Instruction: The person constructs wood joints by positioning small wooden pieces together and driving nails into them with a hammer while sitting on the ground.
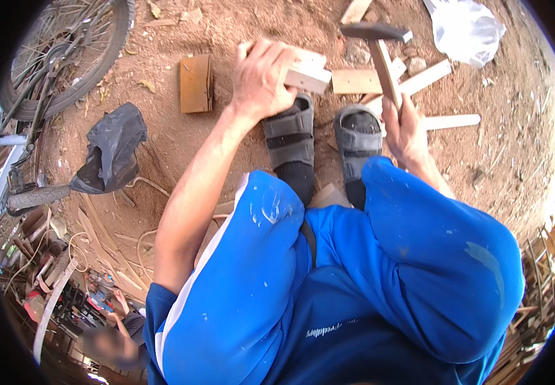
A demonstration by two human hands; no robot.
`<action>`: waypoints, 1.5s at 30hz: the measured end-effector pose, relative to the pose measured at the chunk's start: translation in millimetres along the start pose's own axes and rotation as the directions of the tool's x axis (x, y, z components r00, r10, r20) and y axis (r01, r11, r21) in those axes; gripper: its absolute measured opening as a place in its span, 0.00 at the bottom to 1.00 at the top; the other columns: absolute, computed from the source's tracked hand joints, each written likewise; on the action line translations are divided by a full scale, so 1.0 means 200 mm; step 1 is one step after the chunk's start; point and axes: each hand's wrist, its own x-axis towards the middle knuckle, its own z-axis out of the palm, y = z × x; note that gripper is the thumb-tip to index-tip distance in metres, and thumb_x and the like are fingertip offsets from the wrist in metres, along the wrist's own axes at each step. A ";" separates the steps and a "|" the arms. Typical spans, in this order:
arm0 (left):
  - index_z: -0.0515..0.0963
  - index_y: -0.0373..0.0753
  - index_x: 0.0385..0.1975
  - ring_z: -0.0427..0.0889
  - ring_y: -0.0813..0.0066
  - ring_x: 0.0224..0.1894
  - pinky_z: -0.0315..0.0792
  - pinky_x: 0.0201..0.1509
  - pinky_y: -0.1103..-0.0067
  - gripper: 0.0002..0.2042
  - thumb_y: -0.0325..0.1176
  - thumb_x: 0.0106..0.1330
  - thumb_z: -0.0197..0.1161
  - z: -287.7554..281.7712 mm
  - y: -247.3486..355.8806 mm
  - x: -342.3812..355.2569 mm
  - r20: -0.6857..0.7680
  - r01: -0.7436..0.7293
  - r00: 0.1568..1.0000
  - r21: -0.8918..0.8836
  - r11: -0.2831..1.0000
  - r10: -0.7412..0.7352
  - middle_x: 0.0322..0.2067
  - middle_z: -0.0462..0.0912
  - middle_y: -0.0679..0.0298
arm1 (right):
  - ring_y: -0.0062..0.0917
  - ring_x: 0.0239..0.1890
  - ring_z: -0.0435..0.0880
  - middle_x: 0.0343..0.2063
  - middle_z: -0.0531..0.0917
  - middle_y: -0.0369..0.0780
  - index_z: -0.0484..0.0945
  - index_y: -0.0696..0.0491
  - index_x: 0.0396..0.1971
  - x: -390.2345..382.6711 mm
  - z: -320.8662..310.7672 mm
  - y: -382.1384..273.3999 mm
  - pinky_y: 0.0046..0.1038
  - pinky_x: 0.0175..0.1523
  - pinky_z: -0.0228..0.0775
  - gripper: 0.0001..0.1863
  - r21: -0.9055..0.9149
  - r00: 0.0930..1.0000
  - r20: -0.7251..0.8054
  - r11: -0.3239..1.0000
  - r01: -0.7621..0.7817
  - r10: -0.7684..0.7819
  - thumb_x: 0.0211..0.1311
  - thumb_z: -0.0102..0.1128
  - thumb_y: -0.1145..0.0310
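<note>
Currently, your left hand (263, 78) grips a pale wooden block (309, 79) near your sandals (290, 138). Well apart, your right hand (408, 131) clasps a hammer (384, 69) by its handle.

Left hand (261, 77) at 12 o'clock, gripping pale wood block (308, 79). Right hand (407, 133) at 2, holding hammer (384, 72), head at 1. Brown block (194, 85) at 11, bicycle (54, 60) at 10, white plastic bag (465, 31) between 1 and 2, another person (134, 326) between 7 and 8.
</note>
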 end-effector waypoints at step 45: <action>0.79 0.48 0.33 0.77 0.64 0.37 0.61 0.51 0.67 0.16 0.30 0.40 0.68 -0.18 0.14 -0.14 0.001 0.084 0.996 -0.134 0.987 -0.084 0.31 0.78 0.68 | 0.41 0.20 0.83 0.20 0.80 0.46 0.71 0.58 0.40 0.19 0.02 0.06 0.39 0.23 0.72 0.10 -0.303 0.952 0.277 0.928 0.219 -0.134 0.75 0.56 0.66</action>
